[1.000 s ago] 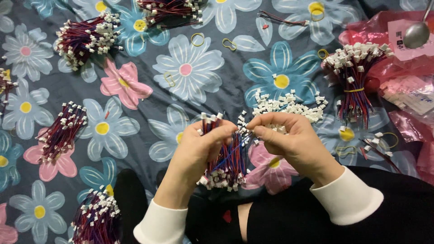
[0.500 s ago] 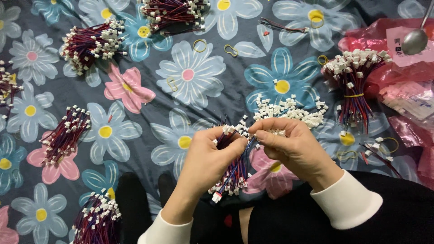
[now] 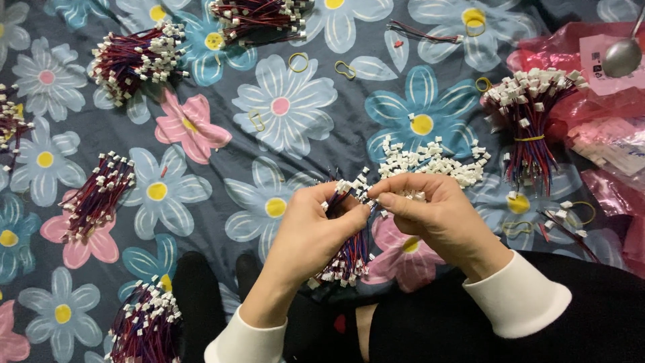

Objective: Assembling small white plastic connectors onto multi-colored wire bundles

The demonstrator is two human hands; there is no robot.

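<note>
My left hand [image 3: 316, 232] grips a bundle of red and blue wires [image 3: 349, 259] tipped with small white connectors; the wires hang down below the fist. My right hand [image 3: 437, 212] meets it from the right, thumb and forefinger pinched on a white connector at the top of the bundle. Just behind my right hand lies a loose pile of white connectors [image 3: 430, 161] on the flowered cloth [image 3: 282, 107].
Finished wire bundles lie around: top left [image 3: 131, 60], top centre [image 3: 259, 15], left [image 3: 97, 195], bottom left [image 3: 144, 326], and a banded one at right [image 3: 531, 111]. Yellow rubber bands [image 3: 299, 62] are scattered about. Pink plastic bags [image 3: 598, 101] and a metal spoon [image 3: 621, 54] sit at right.
Both hands stayed together on the bundle, shifting slightly; the right fingers moved along the connector ends at the top. The view drifted a little.
</note>
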